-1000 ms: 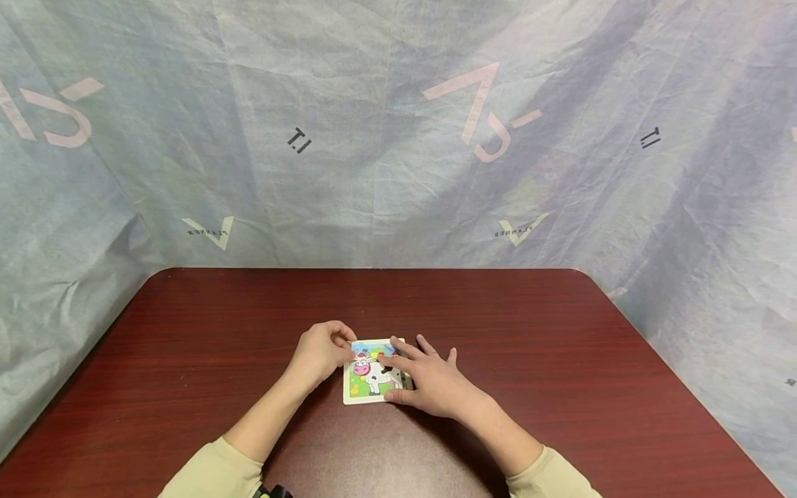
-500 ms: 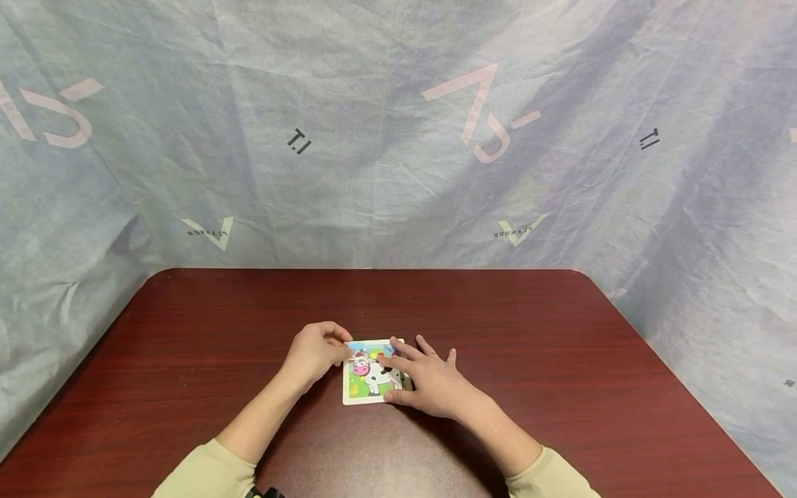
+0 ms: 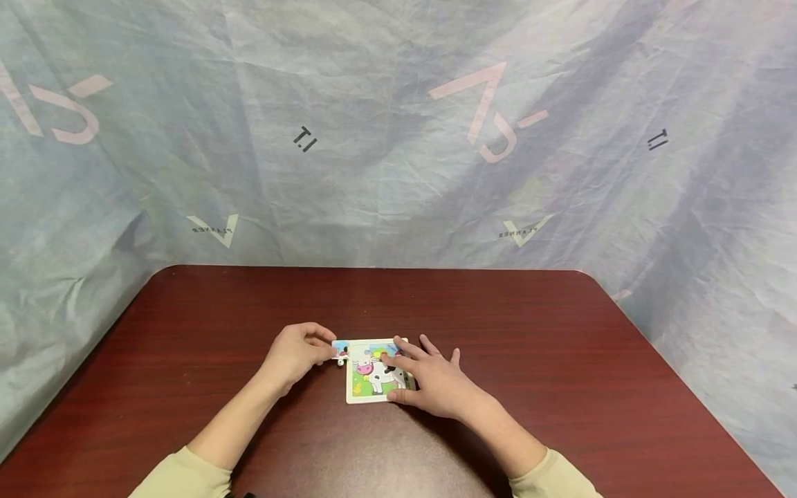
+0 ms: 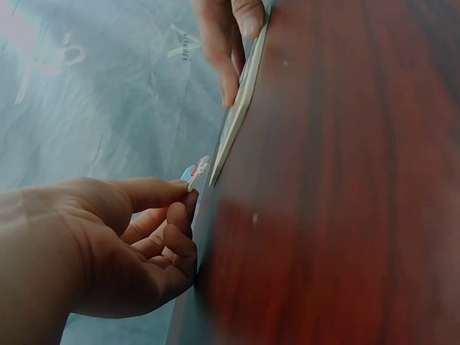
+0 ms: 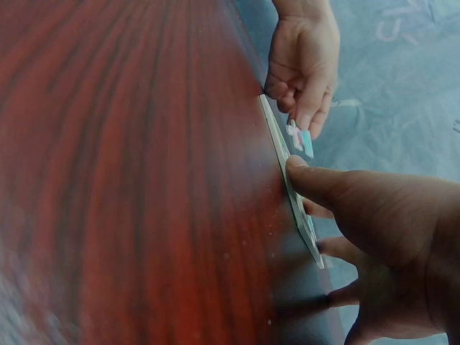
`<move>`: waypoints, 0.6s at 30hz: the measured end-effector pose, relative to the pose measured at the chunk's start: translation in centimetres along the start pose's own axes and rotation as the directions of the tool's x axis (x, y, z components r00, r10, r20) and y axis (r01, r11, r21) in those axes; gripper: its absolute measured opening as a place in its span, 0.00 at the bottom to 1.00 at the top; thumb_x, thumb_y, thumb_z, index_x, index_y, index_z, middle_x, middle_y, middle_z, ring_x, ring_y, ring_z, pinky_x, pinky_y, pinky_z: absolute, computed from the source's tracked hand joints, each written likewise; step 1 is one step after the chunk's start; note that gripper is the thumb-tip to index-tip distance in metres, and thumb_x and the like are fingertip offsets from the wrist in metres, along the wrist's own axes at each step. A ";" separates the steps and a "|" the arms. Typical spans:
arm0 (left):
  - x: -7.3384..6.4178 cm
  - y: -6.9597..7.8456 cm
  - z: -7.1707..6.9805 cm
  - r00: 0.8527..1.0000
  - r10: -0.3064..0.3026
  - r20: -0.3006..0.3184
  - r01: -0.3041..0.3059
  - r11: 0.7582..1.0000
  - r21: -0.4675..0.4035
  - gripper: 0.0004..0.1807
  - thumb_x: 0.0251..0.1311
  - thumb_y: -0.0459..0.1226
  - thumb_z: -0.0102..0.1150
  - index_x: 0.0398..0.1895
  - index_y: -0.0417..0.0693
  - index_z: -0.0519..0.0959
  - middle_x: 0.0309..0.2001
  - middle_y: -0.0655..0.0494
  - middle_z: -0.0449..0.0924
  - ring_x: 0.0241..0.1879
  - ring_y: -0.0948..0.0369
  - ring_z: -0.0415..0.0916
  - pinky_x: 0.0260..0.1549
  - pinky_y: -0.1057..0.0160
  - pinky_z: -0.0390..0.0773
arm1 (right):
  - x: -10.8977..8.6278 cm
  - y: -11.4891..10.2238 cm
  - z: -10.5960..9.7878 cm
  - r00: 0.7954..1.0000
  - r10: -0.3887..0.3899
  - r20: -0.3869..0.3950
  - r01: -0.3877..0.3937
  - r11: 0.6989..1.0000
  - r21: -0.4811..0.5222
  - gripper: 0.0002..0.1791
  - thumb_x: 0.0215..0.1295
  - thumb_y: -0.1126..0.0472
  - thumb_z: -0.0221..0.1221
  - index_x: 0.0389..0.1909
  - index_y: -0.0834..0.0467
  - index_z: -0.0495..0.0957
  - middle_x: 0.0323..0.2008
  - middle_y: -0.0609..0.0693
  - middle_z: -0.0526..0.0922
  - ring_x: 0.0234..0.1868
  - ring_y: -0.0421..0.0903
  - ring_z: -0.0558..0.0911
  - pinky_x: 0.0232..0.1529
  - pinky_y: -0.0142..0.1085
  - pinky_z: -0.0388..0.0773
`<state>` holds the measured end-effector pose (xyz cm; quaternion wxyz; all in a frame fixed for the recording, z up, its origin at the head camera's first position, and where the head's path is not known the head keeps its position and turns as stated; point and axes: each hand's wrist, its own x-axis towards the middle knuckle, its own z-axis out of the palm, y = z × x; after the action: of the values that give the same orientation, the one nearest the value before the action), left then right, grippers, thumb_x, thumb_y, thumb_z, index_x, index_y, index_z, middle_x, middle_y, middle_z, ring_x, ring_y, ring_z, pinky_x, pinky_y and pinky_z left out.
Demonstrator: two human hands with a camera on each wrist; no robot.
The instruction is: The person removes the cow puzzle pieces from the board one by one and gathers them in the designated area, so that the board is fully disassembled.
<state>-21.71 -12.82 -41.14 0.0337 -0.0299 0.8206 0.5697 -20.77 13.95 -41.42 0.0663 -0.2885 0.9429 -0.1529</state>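
Observation:
A square cow jigsaw puzzle [image 3: 378,379] in a pale frame lies flat on the table. Its upper left corner shows a bare, pale gap. Just off that corner, my left hand [image 3: 297,356] pinches a puzzle piece [image 3: 340,349] with blue and red print between thumb and fingers. In the left wrist view the piece [image 4: 195,172] stands clear of the frame's edge. My right hand [image 3: 436,379] rests with spread fingers over the puzzle's right side, its thumb [image 5: 298,167] on the frame's near edge. Part of the picture is hidden under that hand.
The dark red wooden table [image 3: 529,325] stretches around the puzzle on all sides. Behind it and at both sides hangs a grey printed cloth [image 3: 373,138].
My left hand has moved left, lifting the upper left piece out of the puzzle, and a pale gap shows there. My right hand stays in place on the puzzle.

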 end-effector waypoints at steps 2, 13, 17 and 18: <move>-0.1 -0.2 -0.4 1.000 0.003 0.004 -0.003 1.000 0.006 0.10 0.55 0.26 0.69 0.41 0.38 0.82 0.29 0.51 0.84 0.25 0.56 0.76 0.26 0.60 0.75 | 0.0 0.0 0.0 1.000 -0.002 -0.001 0.002 1.000 0.001 0.34 0.67 0.38 0.62 0.73 0.39 0.69 0.78 0.47 0.57 0.76 0.68 0.52 0.53 0.84 0.45; -0.9 -0.8 -2.1 0.999 0.020 0.044 -0.021 0.999 0.026 0.11 0.57 0.27 0.69 0.43 0.37 0.82 0.30 0.50 0.84 0.27 0.56 0.78 0.27 0.61 0.76 | -0.1 0.2 0.1 1.000 -0.012 -0.013 0.012 1.000 0.006 0.34 0.67 0.39 0.62 0.73 0.40 0.70 0.78 0.47 0.57 0.76 0.68 0.52 0.53 0.84 0.45; -1.1 -1.2 -3.0 0.998 0.017 0.057 -0.018 1.000 0.017 0.12 0.57 0.28 0.69 0.44 0.36 0.82 0.31 0.50 0.84 0.28 0.56 0.78 0.26 0.61 0.76 | -0.1 0.1 0.0 1.000 -0.017 -0.009 0.017 1.000 0.007 0.34 0.67 0.39 0.62 0.73 0.39 0.69 0.78 0.48 0.57 0.76 0.68 0.52 0.53 0.84 0.45; -1.1 -1.3 -3.2 0.998 0.016 0.060 -0.017 1.000 0.019 0.12 0.57 0.28 0.69 0.44 0.36 0.82 0.31 0.50 0.84 0.28 0.56 0.77 0.26 0.61 0.76 | -0.1 0.1 0.0 1.000 -0.017 -0.007 0.017 1.000 0.008 0.34 0.67 0.38 0.62 0.73 0.39 0.69 0.78 0.48 0.57 0.76 0.68 0.52 0.52 0.84 0.45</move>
<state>-20.56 -16.26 -41.11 0.0537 -0.0057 0.8249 0.5627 -20.78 14.08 -41.47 0.0627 -0.2958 0.9399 -0.1585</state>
